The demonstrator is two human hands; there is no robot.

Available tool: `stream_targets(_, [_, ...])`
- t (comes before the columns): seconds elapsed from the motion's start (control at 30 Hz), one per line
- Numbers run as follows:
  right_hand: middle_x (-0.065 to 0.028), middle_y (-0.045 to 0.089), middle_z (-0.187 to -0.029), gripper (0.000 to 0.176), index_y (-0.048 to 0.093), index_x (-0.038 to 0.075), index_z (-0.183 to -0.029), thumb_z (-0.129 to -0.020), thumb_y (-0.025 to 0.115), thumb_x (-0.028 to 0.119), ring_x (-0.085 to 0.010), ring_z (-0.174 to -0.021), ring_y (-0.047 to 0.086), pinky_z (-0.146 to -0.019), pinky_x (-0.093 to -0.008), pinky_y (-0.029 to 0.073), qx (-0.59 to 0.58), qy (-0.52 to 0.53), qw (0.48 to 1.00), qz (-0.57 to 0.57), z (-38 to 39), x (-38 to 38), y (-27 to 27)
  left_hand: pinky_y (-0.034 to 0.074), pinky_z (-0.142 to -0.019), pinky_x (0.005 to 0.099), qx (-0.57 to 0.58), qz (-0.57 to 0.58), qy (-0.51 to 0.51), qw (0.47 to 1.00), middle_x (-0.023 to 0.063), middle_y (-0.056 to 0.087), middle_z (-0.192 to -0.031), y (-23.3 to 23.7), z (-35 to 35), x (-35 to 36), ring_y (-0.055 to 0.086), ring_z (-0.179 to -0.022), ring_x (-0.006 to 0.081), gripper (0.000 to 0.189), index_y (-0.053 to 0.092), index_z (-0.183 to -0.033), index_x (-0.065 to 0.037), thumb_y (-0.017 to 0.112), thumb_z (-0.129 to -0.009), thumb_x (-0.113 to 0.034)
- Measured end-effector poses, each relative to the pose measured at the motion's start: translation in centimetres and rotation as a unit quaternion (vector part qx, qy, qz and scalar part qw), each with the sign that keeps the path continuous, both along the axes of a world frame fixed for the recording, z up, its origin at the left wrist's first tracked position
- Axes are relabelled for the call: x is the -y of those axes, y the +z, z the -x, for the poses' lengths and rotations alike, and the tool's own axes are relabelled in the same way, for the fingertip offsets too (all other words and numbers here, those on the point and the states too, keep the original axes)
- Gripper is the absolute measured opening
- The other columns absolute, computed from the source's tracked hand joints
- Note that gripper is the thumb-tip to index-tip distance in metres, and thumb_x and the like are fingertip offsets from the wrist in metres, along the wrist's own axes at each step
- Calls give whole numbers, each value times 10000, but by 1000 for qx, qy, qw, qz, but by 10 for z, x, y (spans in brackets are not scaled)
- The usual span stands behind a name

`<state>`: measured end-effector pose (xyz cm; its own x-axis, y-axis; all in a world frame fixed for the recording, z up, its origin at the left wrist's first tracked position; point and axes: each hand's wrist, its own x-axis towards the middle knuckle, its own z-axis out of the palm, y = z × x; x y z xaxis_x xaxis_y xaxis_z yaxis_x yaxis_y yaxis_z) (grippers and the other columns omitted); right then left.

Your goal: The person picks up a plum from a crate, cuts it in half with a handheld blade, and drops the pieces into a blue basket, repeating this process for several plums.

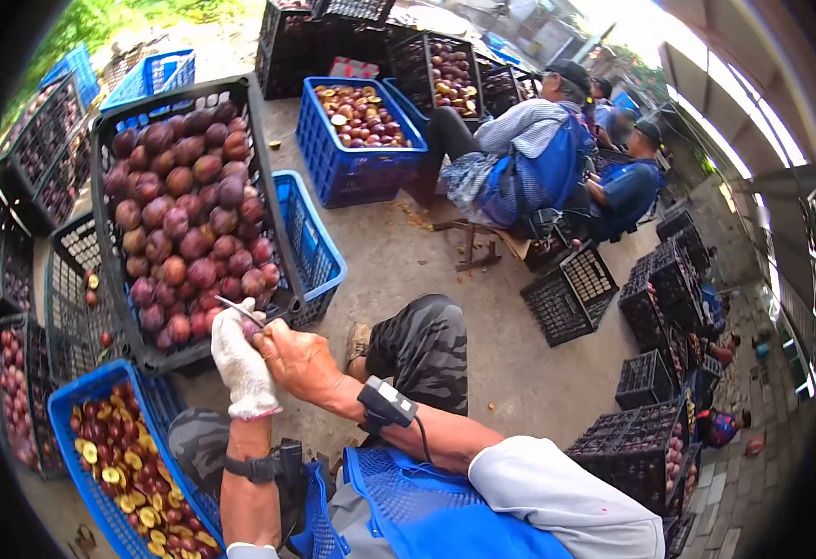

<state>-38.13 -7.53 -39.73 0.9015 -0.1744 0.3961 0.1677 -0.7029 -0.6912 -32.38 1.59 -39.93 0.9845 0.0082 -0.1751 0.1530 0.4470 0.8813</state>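
My left hand [243,363], in a white knitted glove, is closed at the near edge of a black crate [268,196] heaped with dark red plums [193,219]. What its fingers hold is hidden. Pressed beside it, my bare right hand [303,361] grips a knife [237,308]. The thin blade points up and left across the gloved fingers. Below and left of my hands stands a blue crate [167,410] with cut plums [128,456] showing yellow flesh.
Black crates of plums [40,149] line the left. A blue crate [356,172] of cut plums stands ahead, near seated people [529,149]. A black crate [571,293] lies tilted on the concrete floor [510,373]. Stacked crates [627,443] rise at the right.
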Motion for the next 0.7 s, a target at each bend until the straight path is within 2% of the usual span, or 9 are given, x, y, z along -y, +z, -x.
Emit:
stream_targets(0.1, [-204,647,-725,278,539,51,-960,-1028,553,320,-432,-698,662,-588,-506,500,-73,6,997,4,11,15,37,517,-876,351,-80,180,-78,977,104,677,-991,15,13,-4,634,-915,194,378,629,-1254,-4,513,-1022,-280])
stream_targets(0.2, [-240,648,-794,389,588,12,-997,-1043,509,390,-455,-779,648,-669,-513,482,-175,130,973,-70,-2,54,46,493,-988,407,-144,275,-208,928,93,676,-1147,16,11,-7,642,-1040,229,435,606,-1317,-21,528,-1024,-333])
stream_targets(0.37, [-241,634,-787,344,590,32,-1014,-1035,535,370,-455,-761,637,-669,-506,484,-132,98,984,-71,10,80,30,525,-925,398,-184,129,-250,942,71,687,-1197,4,13,19,645,-1094,222,488,657,-1236,-62,447,-1054,-464])
stream_targets(0.4, [-239,613,-756,344,582,28,-976,-1037,548,365,-447,-711,623,-636,-494,474,-142,71,983,-88,20,89,33,540,-865,341,-179,89,-261,944,36,686,-1048,11,12,36,659,-972,167,451,664,-1200,-73,462,-1053,-448])
stream_targets(0.5, [-168,603,-708,292,594,24,-937,-1038,584,297,-246,-637,610,-609,-402,479,-61,-91,983,-148,43,138,46,525,-689,279,-60,-10,-374,926,6,576,-860,37,-4,114,584,-711,101,357,654,-1080,-89,495,-1044,-407])
stream_targets(0.53, [-224,594,-718,305,582,22,-976,-1049,554,317,-312,-634,612,-595,-415,481,-23,-138,978,-156,47,158,55,505,-630,268,11,-20,-404,914,2,534,-821,65,-7,151,543,-648,87,344,643,-1039,-82,507,-1040,-398])
stream_targets(0.6, [-61,558,-627,354,573,12,-888,-1068,538,315,-105,-564,509,-490,-330,420,71,-211,958,-182,41,192,85,486,-975,331,77,-69,-457,883,87,669,-1161,123,-13,197,624,-1077,202,341,615,-1294,-10,465,-1073,-222])
stream_targets(0.67, [-6,573,-639,354,589,34,-895,-1066,545,341,-75,-516,477,-458,-286,391,-3,-223,944,-241,47,223,110,481,-981,330,195,-113,-494,840,110,662,-1159,126,-27,228,623,-1070,220,369,600,-1292,29,456,-1075,-232])
stream_targets(0.7, [-6,573,-639,354,589,34,-895,-1066,545,341,-75,-516,477,-458,-286,391,0,-224,944,-242,47,228,120,489,-962,338,213,-63,-480,849,108,681,-1137,111,-31,240,634,-1065,209,363,626,-1279,-2,462,-1068,-248])
